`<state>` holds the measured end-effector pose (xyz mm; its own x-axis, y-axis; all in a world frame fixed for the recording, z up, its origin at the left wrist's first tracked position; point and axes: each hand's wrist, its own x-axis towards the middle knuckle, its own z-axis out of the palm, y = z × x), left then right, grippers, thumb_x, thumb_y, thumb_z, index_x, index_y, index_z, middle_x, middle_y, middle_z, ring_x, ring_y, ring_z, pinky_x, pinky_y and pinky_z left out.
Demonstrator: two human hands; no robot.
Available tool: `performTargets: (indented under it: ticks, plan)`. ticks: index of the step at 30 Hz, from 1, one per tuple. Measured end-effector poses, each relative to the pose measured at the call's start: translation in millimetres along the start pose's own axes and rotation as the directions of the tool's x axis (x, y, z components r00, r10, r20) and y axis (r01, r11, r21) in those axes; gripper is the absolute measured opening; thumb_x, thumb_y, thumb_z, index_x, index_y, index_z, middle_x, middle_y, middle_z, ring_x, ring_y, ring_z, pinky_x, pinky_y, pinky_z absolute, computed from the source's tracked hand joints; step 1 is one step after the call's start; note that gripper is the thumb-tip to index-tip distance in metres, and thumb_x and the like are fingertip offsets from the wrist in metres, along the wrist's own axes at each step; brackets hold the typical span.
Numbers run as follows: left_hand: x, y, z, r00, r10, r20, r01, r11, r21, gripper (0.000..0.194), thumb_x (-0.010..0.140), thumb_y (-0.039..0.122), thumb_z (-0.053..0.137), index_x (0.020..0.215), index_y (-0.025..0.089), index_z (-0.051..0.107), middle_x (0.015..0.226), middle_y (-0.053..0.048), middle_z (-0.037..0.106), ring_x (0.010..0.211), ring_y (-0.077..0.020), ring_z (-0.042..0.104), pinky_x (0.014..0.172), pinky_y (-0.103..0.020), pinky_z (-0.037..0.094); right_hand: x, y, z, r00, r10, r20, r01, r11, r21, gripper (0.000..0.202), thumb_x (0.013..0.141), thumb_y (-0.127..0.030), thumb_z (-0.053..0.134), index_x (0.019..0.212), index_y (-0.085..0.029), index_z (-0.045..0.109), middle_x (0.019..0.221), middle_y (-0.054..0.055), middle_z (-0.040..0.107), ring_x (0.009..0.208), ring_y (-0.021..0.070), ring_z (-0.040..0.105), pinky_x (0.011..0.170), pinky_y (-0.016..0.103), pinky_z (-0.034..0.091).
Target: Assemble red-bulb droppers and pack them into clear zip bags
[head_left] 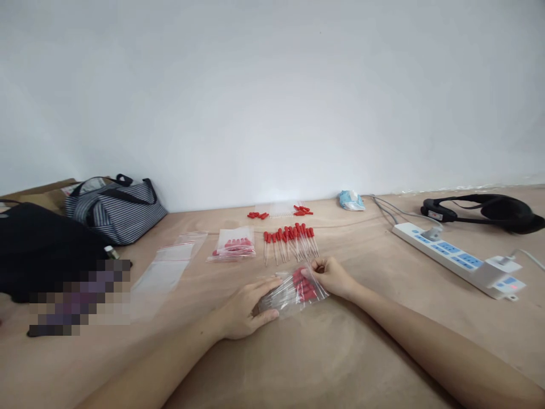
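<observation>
Two bare hands work at a clear zip bag of red-capped droppers point(297, 291) lying on a tan tabletop point(349, 352), near the person. The left hand point(247, 309) lies flat and loose on the bag's left end, fingers spread over the plastic and pressing it to the surface, grasping nothing. The right hand point(332, 275) pinches the bag's upper right edge between thumb and fingertips. Just beyond the bag, a row of loose droppers point(289, 241) lies side by side, red caps toward the wall. To the left of that row rests a second filled bag point(233, 245), and farther left lie empty zip bags point(170, 267). Two small clusters of red caps point(281, 212) sit near the wall. At far left stand a striped bag point(114, 209) and a black bag point(38, 250). To the right lie a pack of wipes point(351, 200), a white power strip point(462, 260) and a black headset point(489, 211).
</observation>
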<state>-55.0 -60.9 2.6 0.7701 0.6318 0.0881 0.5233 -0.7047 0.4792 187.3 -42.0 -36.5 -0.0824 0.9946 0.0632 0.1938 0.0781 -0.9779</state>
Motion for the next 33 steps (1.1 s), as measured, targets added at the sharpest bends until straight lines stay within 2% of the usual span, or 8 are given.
performTargets:
  ticks: [5,13,20,23,26,28,30,33]
  plan:
    - [0.4,0.1,-0.1,1.0,0.021,-0.022,-0.021,1.0,0.005,0.05,0.081,0.034,0.049,0.128,0.02,0.037,0.133,-0.007,0.041,0.121,-0.0223,0.038,0.1,-0.038,0.032,-3.1,-7.0,-2.4,0.99,0.065,0.127,-0.086,0.982,0.166,0.024,0.054,-0.035,0.069,0.064,-0.014,0.062,0.057,0.0,0.063,0.053,0.0121,0.057,0.056,0.026,0.047]
    - [0.0,1.6,0.8,0.999,0.002,-0.041,-0.002,1.0,-0.004,0.049,0.08,0.033,0.051,0.127,0.022,0.04,0.13,-0.007,0.044,0.119,-0.0227,0.041,0.099,-0.04,0.034,-3.5,-9.8,-11.4,0.99,0.038,0.137,-0.045,0.998,0.051,0.008,0.054,-0.013,0.063,0.061,-0.015,0.061,0.054,-0.004,0.06,0.048,0.0075,0.051,0.049,0.019,0.042]
    - [1.3,0.4,1.0,0.998,0.046,-0.048,-0.048,0.998,-0.042,0.049,0.08,0.032,0.051,0.126,0.021,0.041,0.132,-0.007,0.042,0.12,-0.024,0.039,0.1,-0.04,0.032,-4.7,-8.7,-8.8,0.967,-0.013,0.253,-0.015,0.994,0.109,0.018,0.059,-0.027,0.064,0.072,-0.015,0.063,0.056,-0.004,0.06,0.05,0.0075,0.052,0.052,0.021,0.043]
    - [1.9,1.2,0.4,0.998,0.052,-0.043,-0.052,0.999,-0.014,0.047,0.08,0.031,0.051,0.125,0.02,0.043,0.131,-0.008,0.043,0.119,-0.0236,0.039,0.099,-0.04,0.033,-5.4,-11.1,-9.6,0.979,0.028,0.203,-0.05,0.994,0.101,0.021,0.061,-0.031,0.065,0.074,-0.015,0.06,0.055,-0.004,0.058,0.045,0.0065,0.05,0.045,0.018,0.04]
    - [1.5,2.0,0.2,0.998,0.038,-0.044,-0.038,0.999,0.01,0.045,0.08,0.032,0.051,0.124,0.021,0.044,0.129,-0.008,0.044,0.118,-0.0236,0.04,0.098,-0.04,0.034,-7.0,-15.2,-12.4,0.983,0.162,0.091,-0.167,0.985,0.045,0.026,0.069,-0.041,0.057,0.079,-0.018,0.054,0.052,-0.006,0.056,0.031,0.0041,0.039,0.029,0.015,0.026]
    - [0.7,2.6,0.1,0.998,0.031,-0.052,-0.031,1.0,0.006,0.046,0.08,0.032,0.051,0.123,0.022,0.044,0.128,-0.008,0.045,0.117,-0.0242,0.04,0.098,-0.041,0.034,-8.4,-17.2,-13.2,0.978,0.199,0.057,-0.201,0.979,0.024,0.03,0.07,-0.044,0.057,0.085,-0.018,0.053,0.052,-0.007,0.056,0.027,0.0032,0.034,0.026,0.014,0.02]
    - [0.2,3.4,-0.5,0.998,0.025,-0.063,-0.026,1.0,-0.014,0.046,0.079,0.033,0.052,0.123,0.022,0.044,0.128,-0.008,0.046,0.116,-0.0247,0.041,0.097,-0.041,0.034,-9.6,-17.8,-12.5,0.978,0.162,0.134,-0.17,0.984,0.049,0.035,0.063,-0.042,0.065,0.086,-0.016,0.057,0.055,-0.005,0.058,0.033,0.0046,0.043,0.031,0.015,0.029]
    - [1.7,4.4,-2.4,0.996,-0.007,-0.091,0.002,0.998,-0.061,0.046,0.078,0.035,0.053,0.121,0.023,0.046,0.126,-0.007,0.046,0.114,-0.0244,0.043,0.097,-0.04,0.034,-10.3,-17.6,-8.9,0.945,0.093,0.314,-0.14,0.981,0.131,0.034,0.054,-0.038,0.073,0.073,-0.012,0.062,0.06,0.0,0.063,0.052,0.0105,0.057,0.05,0.021,0.044]
